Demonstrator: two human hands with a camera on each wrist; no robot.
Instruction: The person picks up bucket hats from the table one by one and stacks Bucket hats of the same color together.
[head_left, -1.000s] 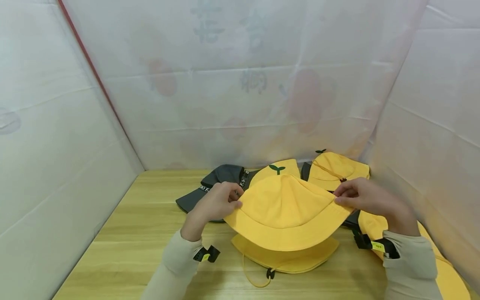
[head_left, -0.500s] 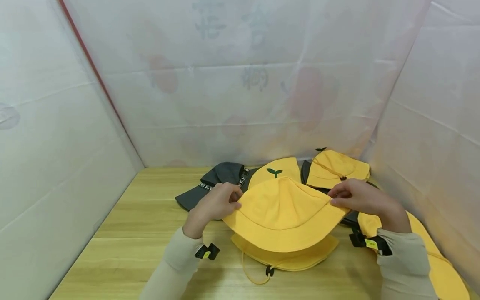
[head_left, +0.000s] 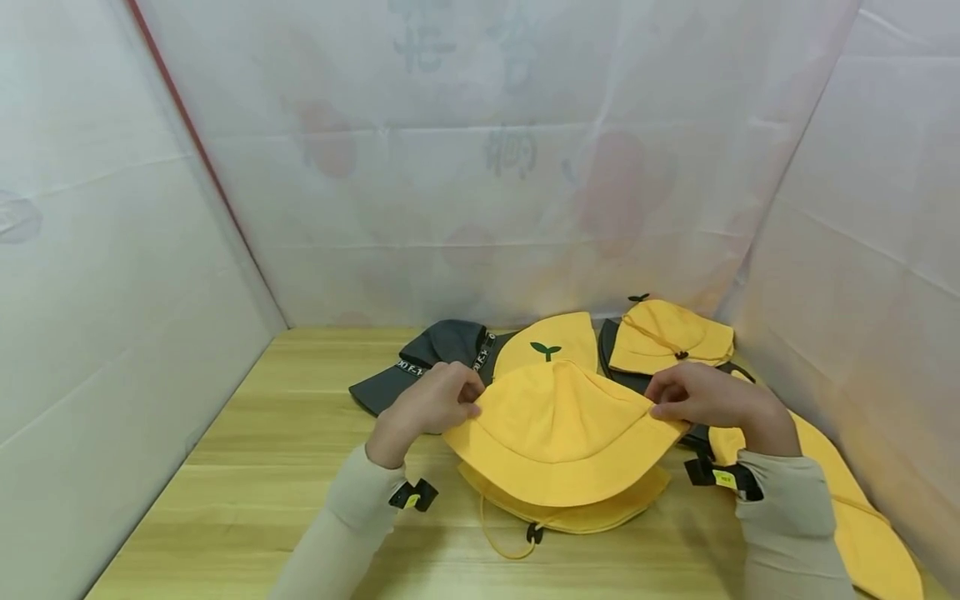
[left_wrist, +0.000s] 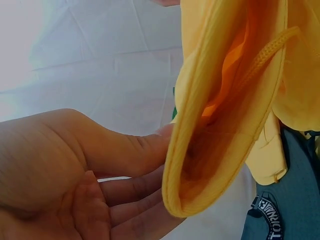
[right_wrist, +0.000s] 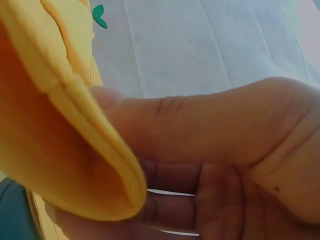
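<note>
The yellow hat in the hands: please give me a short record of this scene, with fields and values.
held thing: yellow bucket hat, lifted above the table
left hand: pinches the hat's left brim
right hand: pinches the hat's right brim
directly below: another yellow hat lying flat, with a cord and black toggle
behind: grey hat; yellow hat with a green sprout; a further yellow hat
surface: wooden table
surround: white sheets on three sides
</note>
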